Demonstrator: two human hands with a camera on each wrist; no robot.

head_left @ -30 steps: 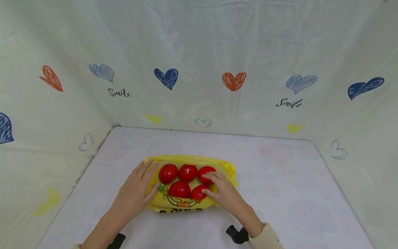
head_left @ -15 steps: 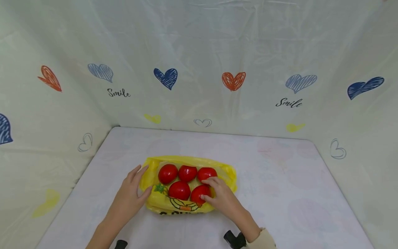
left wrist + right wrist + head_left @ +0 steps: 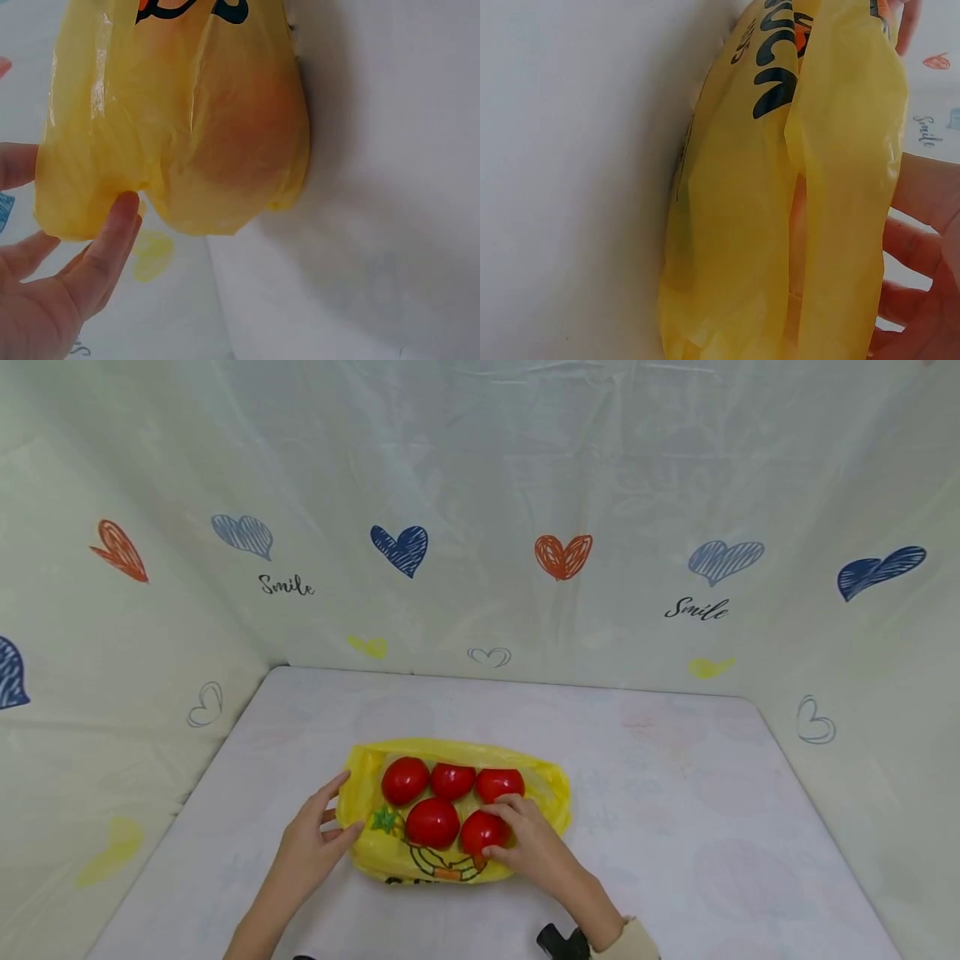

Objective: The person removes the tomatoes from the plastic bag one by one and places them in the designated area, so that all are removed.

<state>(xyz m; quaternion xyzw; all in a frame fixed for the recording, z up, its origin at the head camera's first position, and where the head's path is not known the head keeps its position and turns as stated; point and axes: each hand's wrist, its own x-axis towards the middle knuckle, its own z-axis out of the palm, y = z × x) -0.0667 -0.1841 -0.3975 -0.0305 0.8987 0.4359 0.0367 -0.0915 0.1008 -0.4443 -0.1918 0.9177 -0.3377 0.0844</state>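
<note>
Several glossy red tomatoes (image 3: 432,823) lie in two rows in the mouth of a yellow plastic bag (image 3: 551,785), which rests on its side on the table. My right hand (image 3: 534,843) reaches in from the right, fingers and thumb bent round the front right tomato (image 3: 481,833). The right wrist view shows the fingers behind the yellow film, so the tomato is hidden there. At the bag's left end, my left hand (image 3: 311,839) has its thumb and fingers spread apart, touching the film. A green star-shaped stem top (image 3: 385,820) shows at the bag's left.
The white table (image 3: 675,827) has a pale curtain (image 3: 480,485) with printed hearts behind it and along both sides. A black device (image 3: 562,942) sits at the right wrist.
My left hand has moved left and a little nearer, the bag's left rim spreading with it. My right hand has shifted slightly nearer, and more of the front tomatoes shows.
</note>
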